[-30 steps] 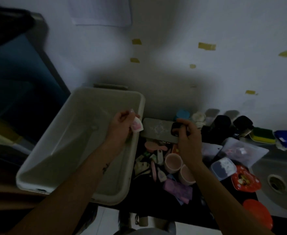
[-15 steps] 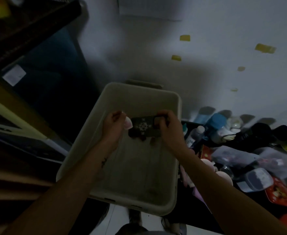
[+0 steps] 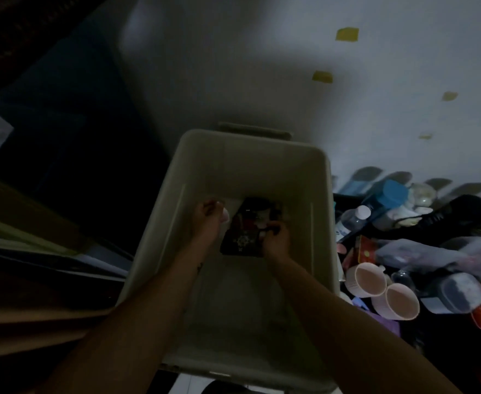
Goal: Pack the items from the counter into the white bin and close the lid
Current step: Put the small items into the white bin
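Head view, dim light. The white bin (image 3: 247,169) stands open in the centre, its handle at the far rim against the wall. The cluttered counter (image 3: 347,200) touches its right side.

Both forearms reach down inside the bin. The right hand (image 3: 276,240) grips the right edge of a dark case (image 3: 240,237), fingers curled over it. The case bears a white snowflake-like emblem and no legible writing. The left hand (image 3: 207,223), just left of the case, pinches a small pink item (image 3: 224,216). Whether the case rests on the bin floor cannot be told.

The near half of the bin floor is bare, and both side walls stand well apart from the hands.

On the counter are two pink cups (image 3: 365,280), a clear bottle (image 3: 353,218) with a label too blurred to read, a blue-capped container (image 3: 388,196), a red packet (image 3: 364,248) and a lidded plastic tub (image 3: 460,294). Yellow tape scraps (image 3: 347,34) dot the wall.

Half a second earlier the case was held crosswise at rim height. It now lies lengthwise, lower in the far half of the bin.
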A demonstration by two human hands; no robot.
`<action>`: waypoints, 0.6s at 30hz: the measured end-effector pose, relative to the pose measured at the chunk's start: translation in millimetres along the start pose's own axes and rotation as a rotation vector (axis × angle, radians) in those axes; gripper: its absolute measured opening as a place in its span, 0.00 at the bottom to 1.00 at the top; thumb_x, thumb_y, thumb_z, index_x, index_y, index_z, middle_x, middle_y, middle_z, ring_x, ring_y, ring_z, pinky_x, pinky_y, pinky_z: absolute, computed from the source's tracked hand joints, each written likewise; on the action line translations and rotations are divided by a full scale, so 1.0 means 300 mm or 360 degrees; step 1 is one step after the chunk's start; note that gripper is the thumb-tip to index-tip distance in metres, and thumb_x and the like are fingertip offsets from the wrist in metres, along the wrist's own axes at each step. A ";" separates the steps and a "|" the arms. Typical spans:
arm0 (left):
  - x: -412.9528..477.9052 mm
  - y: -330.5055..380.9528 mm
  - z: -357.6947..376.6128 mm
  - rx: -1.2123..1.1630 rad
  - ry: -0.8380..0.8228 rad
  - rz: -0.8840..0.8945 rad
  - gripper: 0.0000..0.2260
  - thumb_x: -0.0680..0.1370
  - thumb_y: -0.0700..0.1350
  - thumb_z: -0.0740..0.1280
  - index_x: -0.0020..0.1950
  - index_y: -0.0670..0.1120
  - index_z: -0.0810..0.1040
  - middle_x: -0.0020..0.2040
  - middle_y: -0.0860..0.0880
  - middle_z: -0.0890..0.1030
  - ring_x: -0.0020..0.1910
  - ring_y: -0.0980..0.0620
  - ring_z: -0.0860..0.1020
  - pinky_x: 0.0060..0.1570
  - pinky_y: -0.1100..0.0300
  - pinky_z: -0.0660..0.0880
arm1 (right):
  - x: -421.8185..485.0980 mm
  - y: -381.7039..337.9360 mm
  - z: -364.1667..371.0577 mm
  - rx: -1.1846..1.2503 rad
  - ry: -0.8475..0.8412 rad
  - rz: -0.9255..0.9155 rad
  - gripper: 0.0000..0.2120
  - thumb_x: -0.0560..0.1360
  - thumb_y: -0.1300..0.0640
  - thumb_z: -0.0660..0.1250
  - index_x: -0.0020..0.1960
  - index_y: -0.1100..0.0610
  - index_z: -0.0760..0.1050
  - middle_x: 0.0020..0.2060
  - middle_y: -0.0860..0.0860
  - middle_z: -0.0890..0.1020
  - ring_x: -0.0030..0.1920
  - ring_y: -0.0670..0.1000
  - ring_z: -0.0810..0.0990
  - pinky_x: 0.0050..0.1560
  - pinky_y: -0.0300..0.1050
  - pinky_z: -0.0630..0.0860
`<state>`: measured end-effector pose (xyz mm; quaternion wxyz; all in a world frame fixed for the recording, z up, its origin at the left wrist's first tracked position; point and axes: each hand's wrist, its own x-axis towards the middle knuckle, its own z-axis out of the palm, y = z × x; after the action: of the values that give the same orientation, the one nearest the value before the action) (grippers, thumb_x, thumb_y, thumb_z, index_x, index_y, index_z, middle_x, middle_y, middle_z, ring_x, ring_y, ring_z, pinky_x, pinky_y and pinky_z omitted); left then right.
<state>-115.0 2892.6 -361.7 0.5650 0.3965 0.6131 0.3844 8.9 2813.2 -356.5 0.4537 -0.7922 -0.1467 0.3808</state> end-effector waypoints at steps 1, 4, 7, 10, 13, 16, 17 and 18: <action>0.017 -0.014 0.011 0.0016 0.0005 -0.0017 0.02 0.79 0.42 0.66 0.51 0.47 0.76 0.45 0.46 0.81 0.42 0.49 0.80 0.49 0.53 0.79 | 0.018 0.016 0.011 0.0045 0.0034 0.0068 0.12 0.78 0.71 0.55 0.57 0.65 0.74 0.55 0.58 0.77 0.54 0.56 0.75 0.39 0.34 0.70; 0.072 -0.063 0.039 0.0046 0.0019 -0.0060 0.04 0.79 0.42 0.67 0.53 0.44 0.77 0.43 0.48 0.81 0.41 0.50 0.80 0.47 0.53 0.80 | 0.066 0.065 0.045 0.0025 0.0054 0.0181 0.13 0.79 0.69 0.56 0.61 0.67 0.73 0.58 0.60 0.77 0.60 0.60 0.75 0.44 0.32 0.71; 0.114 -0.086 0.059 0.0008 0.0009 -0.0097 0.07 0.79 0.37 0.66 0.56 0.37 0.75 0.46 0.43 0.79 0.39 0.54 0.78 0.34 0.68 0.78 | 0.097 0.101 0.070 0.0048 0.0081 0.0261 0.13 0.79 0.68 0.56 0.61 0.64 0.73 0.61 0.59 0.76 0.60 0.59 0.75 0.53 0.43 0.71; 0.169 -0.118 0.073 0.0096 -0.0011 -0.0103 0.07 0.78 0.37 0.67 0.55 0.38 0.76 0.49 0.43 0.80 0.43 0.50 0.80 0.35 0.68 0.77 | 0.118 0.132 0.086 -0.0001 0.0052 0.0243 0.14 0.79 0.65 0.59 0.65 0.60 0.72 0.62 0.58 0.76 0.61 0.58 0.75 0.58 0.45 0.73; 0.213 -0.134 0.098 0.0175 -0.0054 -0.0119 0.05 0.77 0.38 0.68 0.52 0.42 0.77 0.51 0.44 0.81 0.50 0.45 0.81 0.48 0.55 0.80 | 0.119 0.157 0.103 -0.0138 0.0042 0.0083 0.19 0.77 0.66 0.61 0.68 0.61 0.69 0.64 0.57 0.75 0.64 0.57 0.74 0.64 0.48 0.72; 0.244 -0.133 0.125 0.0253 -0.0065 -0.0101 0.05 0.76 0.36 0.67 0.52 0.42 0.77 0.49 0.45 0.81 0.48 0.46 0.80 0.45 0.58 0.78 | 0.094 0.182 0.119 -0.0257 0.0060 -0.0102 0.22 0.76 0.65 0.63 0.70 0.61 0.68 0.65 0.56 0.73 0.63 0.54 0.73 0.63 0.42 0.70; 0.250 -0.127 0.135 0.0253 -0.0064 -0.0099 0.06 0.76 0.36 0.67 0.52 0.41 0.76 0.48 0.45 0.80 0.47 0.47 0.79 0.43 0.60 0.77 | 0.087 0.198 0.123 -0.0289 0.0072 -0.0178 0.22 0.76 0.64 0.65 0.70 0.61 0.68 0.64 0.56 0.73 0.62 0.53 0.74 0.63 0.44 0.71; 0.257 -0.125 0.140 0.0266 -0.0062 -0.0090 0.06 0.77 0.36 0.67 0.53 0.41 0.76 0.47 0.47 0.80 0.46 0.47 0.79 0.41 0.63 0.76 | 0.079 0.213 0.127 -0.0332 0.0077 -0.0258 0.23 0.76 0.63 0.66 0.70 0.60 0.68 0.64 0.56 0.73 0.61 0.52 0.73 0.64 0.47 0.72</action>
<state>-78.7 2950.0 -428.7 0.5524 0.4321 0.6428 0.3081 -10.7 2815.0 -432.0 0.4015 -0.8296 -0.2382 0.3064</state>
